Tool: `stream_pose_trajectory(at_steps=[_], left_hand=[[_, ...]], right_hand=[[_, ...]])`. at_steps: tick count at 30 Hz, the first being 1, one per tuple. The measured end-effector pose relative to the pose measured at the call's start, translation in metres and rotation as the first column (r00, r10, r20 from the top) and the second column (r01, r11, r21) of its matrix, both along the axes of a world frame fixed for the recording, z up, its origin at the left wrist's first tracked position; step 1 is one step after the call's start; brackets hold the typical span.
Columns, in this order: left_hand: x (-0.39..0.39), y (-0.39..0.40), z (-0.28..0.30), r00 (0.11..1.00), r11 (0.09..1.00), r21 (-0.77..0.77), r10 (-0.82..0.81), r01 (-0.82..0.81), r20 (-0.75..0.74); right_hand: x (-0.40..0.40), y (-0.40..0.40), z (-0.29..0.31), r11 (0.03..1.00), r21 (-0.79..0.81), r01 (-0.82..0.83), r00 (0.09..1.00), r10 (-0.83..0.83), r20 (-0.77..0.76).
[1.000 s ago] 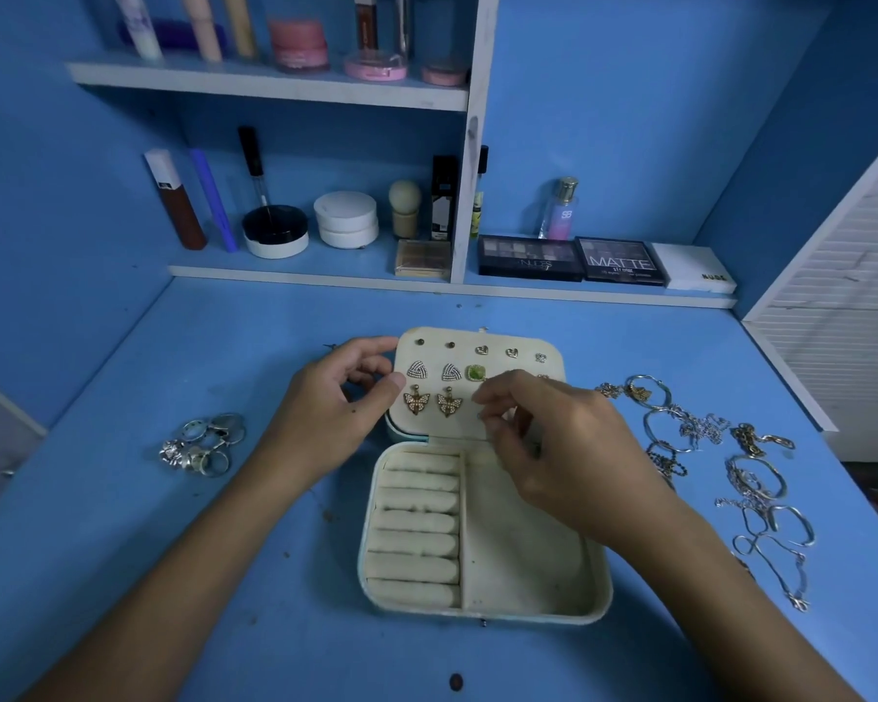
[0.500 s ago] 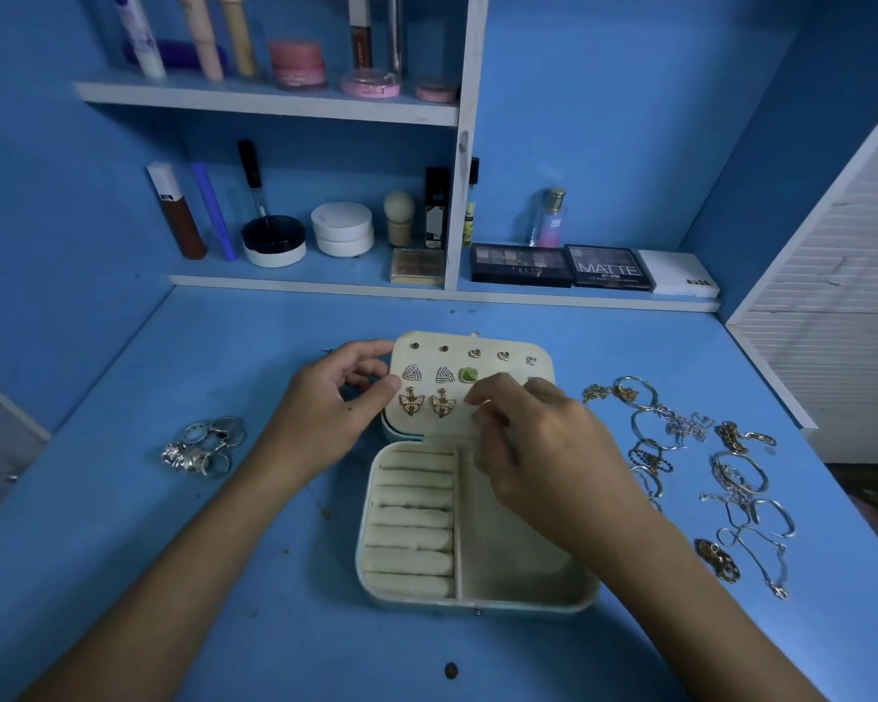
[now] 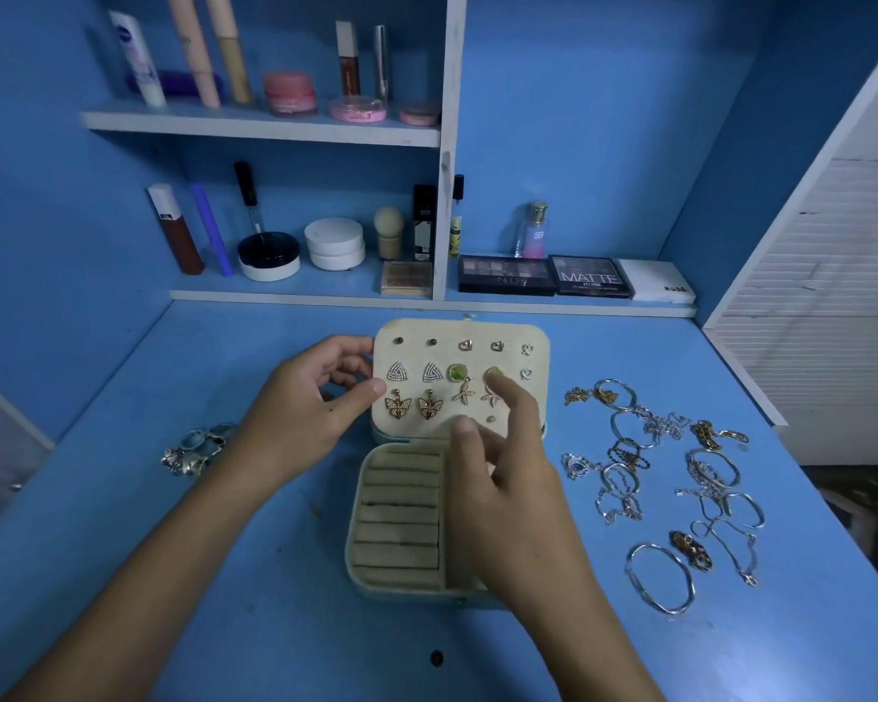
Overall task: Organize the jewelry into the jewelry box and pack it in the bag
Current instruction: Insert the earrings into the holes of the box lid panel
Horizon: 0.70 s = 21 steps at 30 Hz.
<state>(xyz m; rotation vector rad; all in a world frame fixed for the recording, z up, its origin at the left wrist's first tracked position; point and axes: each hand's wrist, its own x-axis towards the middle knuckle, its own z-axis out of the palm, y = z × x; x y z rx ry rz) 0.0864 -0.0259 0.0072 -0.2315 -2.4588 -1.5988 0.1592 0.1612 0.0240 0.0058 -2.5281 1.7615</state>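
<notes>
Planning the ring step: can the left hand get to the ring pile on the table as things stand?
Probably yes. The rings lie in the open on the table, just outside the left hand, with nothing between. But that hand grips the jewelry box lid and must release it first.

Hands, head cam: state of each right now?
Left hand: grips the left edge of the jewelry box lid, thumb on the earring panel.
Right hand: open, holds nothing; index fingertip at the green earring.

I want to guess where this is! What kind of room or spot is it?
Probably a dressing or makeup corner at home. Shelves hold an eyeshadow palette and a perfume bottle, and an open jewelry box sits on the blue table.
</notes>
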Motion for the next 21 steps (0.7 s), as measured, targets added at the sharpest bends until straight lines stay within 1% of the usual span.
stream_pose_trajectory(at_steps=[1, 3, 4, 6, 8, 10, 14, 18, 21], left_hand=[[0.003, 0.001, 0.002, 1.000, 1.000, 0.004, -0.001, 0.001, -0.003], [0.008, 0.002, 0.004, 1.000, 1.000, 0.011, -0.003, 0.004, -0.011], [0.010, 0.002, 0.005, 1.000, 1.000, 0.013, -0.004, 0.004, -0.016], [0.017, 0.003, 0.005, 1.000, 1.000, 0.025, -0.006, 0.007, -0.030], [0.024, 0.004, 0.005, 0.999, 0.999, 0.054, 0.000, 0.002, -0.036], [0.032, 0.005, 0.003, 0.999, 0.998, 0.057, 0.011, -0.009, -0.034], [0.049, 0.007, 0.000, 0.998, 0.999, 0.015, 0.031, -0.031, -0.055], [0.063, 0.008, -0.005, 0.998, 0.998, 0.069, 0.016, -0.012, -0.068], [0.069, 0.005, -0.013, 0.995, 0.998, 0.067, -0.014, 0.020, -0.094]], right_hand=[[0.001, 0.000, 0.000, 0.992, -0.120, 0.030, 0.998, -0.023, 0.062], [0.004, -0.002, 0.000, 0.927, -0.357, 0.118, 0.983, -0.059, 0.172], [0.005, -0.003, 0.000, 0.867, -0.468, 0.169, 0.971, -0.066, 0.228], [0.009, -0.005, 0.004, 0.706, -0.660, 0.258, 0.948, -0.052, 0.315], [0.012, -0.007, 0.008, 0.548, -0.778, 0.308, 0.936, -0.028, 0.351], [0.015, -0.007, 0.011, 0.424, -0.835, 0.351, 0.923, -0.007, 0.385], [0.021, -0.003, 0.016, 0.295, -0.869, 0.398, 0.905, 0.030, 0.424], [0.021, 0.001, 0.011, 0.268, -0.880, 0.392, 0.909, 0.035, 0.415], [0.022, 0.002, 0.007, 0.261, -0.896, 0.359, 0.922, 0.048, 0.383]])
